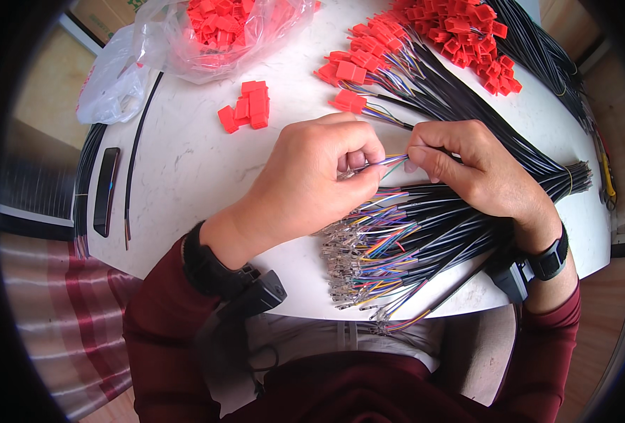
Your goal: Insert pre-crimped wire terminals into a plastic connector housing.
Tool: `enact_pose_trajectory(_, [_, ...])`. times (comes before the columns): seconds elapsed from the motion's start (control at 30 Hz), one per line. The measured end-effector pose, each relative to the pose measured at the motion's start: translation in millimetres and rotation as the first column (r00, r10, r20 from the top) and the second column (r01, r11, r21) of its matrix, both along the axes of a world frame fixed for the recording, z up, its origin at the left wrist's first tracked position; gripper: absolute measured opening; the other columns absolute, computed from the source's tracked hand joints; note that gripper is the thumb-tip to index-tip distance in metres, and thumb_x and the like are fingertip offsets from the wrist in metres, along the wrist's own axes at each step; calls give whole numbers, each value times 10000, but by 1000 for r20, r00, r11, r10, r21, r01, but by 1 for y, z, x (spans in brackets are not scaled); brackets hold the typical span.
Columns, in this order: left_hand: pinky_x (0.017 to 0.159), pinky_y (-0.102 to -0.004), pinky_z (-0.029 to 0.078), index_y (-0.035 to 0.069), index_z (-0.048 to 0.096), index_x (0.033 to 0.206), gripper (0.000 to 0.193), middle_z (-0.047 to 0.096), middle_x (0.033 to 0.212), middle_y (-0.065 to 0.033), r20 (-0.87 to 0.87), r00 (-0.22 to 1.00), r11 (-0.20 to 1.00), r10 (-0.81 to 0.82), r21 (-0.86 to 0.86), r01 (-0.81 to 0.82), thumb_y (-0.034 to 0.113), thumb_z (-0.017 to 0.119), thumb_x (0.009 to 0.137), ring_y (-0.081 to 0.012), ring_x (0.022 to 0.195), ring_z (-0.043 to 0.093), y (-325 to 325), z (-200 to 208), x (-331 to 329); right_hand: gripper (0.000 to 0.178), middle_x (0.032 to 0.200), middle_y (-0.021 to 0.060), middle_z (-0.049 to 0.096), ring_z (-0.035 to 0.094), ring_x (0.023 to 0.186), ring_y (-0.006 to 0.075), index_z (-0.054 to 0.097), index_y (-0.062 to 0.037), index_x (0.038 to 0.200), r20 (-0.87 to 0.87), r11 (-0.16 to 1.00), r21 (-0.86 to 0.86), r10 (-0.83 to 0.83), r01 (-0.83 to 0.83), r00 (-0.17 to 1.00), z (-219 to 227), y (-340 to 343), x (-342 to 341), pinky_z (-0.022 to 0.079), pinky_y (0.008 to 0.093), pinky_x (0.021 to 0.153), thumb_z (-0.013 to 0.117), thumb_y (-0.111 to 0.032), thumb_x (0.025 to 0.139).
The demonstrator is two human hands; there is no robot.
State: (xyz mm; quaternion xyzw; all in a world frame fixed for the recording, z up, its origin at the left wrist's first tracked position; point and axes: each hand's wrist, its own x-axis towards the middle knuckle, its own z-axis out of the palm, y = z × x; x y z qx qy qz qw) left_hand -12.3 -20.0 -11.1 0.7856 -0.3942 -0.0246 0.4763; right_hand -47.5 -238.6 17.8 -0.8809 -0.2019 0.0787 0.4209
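Note:
Thin coloured wires (pixel 395 159) of a cable stretch between my two hands above the middle of the white table. My left hand (pixel 312 166) is closed on the wire ends, with thumb and fingers pinched together; the tips are mostly hidden. My right hand (pixel 471 166) pinches the same wires a little to the right. Just below lies a thick bundle of black cables (pixel 453 225), whose stripped coloured wires end in small metal terminals (pixel 348 264) at the left. Beyond my hands, a red plastic connector (pixel 349 101) sits on the end of a cable.
Several loose red connectors (pixel 249 107) lie left of centre, before a clear plastic bag (pixel 164 42) of more. Cables with red connectors (pixel 376 53) fill the far right. At the left are a dark phone-like bar (pixel 107 192) and a black cable (pixel 138 155). A yellow-handled tool (pixel 609 180) lies at the right edge.

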Motion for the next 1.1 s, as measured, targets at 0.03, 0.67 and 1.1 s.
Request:
enact_pose_trajectory(0.03, [597,-233,407,30,632,822,67,531,716,-5,0,1000,1000,0,0,0,20,682,780,-79,651,498,0,0,0,167,690,178,573,574,633,268,594,43,862,-2,1000,-3,2,-2,1000,1,0,0,454,356,626,539,-109,901])
enact_pose_trajectory(0.67, [706,-210,418,5,560,935,101,557,836,17,-465,873,985,-145,-150,84,106,565,932,-39,796,505,4,5,6,100,821,76,602,539,718,129,598,25,942,189,987,163,-31,0,981,-8,3,0,467,291,673,594,-23,854])
enact_pose_trajectory(1.1, [827,-243,448,16,550,1054,214,550,1001,-14,-335,931,974,-144,-213,74,23,649,864,-73,945,537,5,0,7,70,853,-22,562,477,757,44,613,-26,907,129,952,304,-82,40,988,-10,11,-2,401,199,687,652,-22,849])
